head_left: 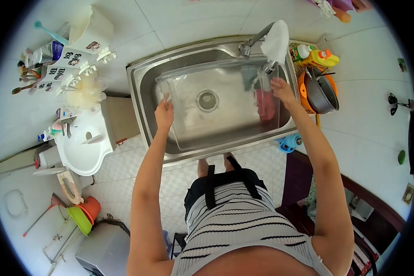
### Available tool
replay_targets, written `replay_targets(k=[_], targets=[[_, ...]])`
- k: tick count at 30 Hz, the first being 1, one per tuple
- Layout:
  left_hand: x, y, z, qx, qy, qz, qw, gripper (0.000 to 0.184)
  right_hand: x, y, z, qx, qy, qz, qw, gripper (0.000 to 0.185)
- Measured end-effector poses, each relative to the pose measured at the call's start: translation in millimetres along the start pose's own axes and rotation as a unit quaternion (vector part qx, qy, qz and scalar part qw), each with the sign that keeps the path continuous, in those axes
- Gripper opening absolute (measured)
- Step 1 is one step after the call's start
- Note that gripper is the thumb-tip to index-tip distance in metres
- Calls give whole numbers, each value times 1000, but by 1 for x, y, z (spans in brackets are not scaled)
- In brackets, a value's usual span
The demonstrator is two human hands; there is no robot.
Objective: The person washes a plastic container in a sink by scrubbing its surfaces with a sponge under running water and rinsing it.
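Note:
A large clear plastic container [207,67] rests in the stainless steel sink [145,112], and the drain shows through it. My left hand [164,112] is closed on the container's left edge. At the right edge, below the tap, my right hand [284,91] is closed with its fingers on the rim. A red cloth [265,105] lies by the right end, with a grey-green cloth-like piece [250,78] behind it. Whether these two are inside the container or beneath it, I cannot tell. The fingertips of both hands are partly hidden.
A curved tap [255,40] with a white cover [276,41] hangs over the sink's right end. Bottles [322,58] and a grey pot [321,94] stand at the right. A white washbasin [85,149] and toothbrush holders [62,66] are at the left.

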State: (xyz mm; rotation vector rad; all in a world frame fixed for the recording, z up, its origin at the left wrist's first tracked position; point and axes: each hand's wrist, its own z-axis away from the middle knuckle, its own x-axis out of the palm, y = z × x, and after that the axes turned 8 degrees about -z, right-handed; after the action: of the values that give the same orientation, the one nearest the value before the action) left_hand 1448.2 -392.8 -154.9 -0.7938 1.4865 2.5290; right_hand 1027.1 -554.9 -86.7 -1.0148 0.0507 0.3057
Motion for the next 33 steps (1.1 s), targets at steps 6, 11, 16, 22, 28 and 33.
replay_targets(k=[6,11,16,22,28,33], targets=[[12,1,17,83,104,-33,991,40,-5,-6,-11,44,37,10,998,58],[-8,40,34,82,179,-154,968,36,-10,12,-43,39,11,-2,999,40],[-51,66,12,111,168,-232,952,27,20,18,-49,76,-25,-37,996,25],[-91,115,2,145,142,-372,906,27,48,43,-70,142,-72,-71,985,11],[-119,146,39,162,145,-389,895,31,63,50,-63,101,-123,13,987,14],[-130,173,74,133,160,-382,900,36,81,42,-47,59,-136,-66,987,16]])
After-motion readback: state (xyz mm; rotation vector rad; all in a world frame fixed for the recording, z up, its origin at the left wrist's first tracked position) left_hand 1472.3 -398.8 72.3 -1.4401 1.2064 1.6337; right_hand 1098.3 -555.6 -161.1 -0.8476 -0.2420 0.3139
